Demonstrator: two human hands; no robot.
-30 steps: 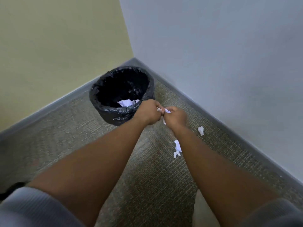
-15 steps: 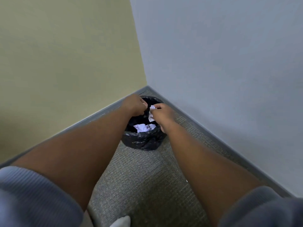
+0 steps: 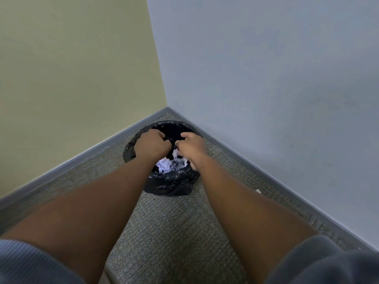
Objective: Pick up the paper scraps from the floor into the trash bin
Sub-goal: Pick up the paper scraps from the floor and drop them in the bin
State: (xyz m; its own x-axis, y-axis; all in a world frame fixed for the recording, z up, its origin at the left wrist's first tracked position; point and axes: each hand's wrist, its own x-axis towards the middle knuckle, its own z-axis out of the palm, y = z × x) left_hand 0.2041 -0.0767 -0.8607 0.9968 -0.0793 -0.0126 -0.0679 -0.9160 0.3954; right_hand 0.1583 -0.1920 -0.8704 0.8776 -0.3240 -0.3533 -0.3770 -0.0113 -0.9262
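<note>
The trash bin (image 3: 172, 184), lined with a black bag, stands in the corner of the room. White paper scraps (image 3: 165, 166) lie inside it. Both my hands hover over its opening. My left hand (image 3: 151, 146) is a closed fist above the bin's left rim, with nothing showing in it. My right hand (image 3: 191, 149) is curled above the right side, and a white paper scrap (image 3: 175, 153) hangs from under its fingers. One small scrap (image 3: 258, 191) lies on the carpet to the right of my right forearm.
A yellow wall (image 3: 71, 68) and a grey-blue wall (image 3: 266, 78) meet behind the bin, each with a grey baseboard (image 3: 235, 152). Grey-green carpet (image 3: 174, 232) covers the floor between my forearms.
Both hands rose from the floor beside the bin to above its opening. The view tilted up, so the floor scraps near my right arm dropped mostly out of sight.
</note>
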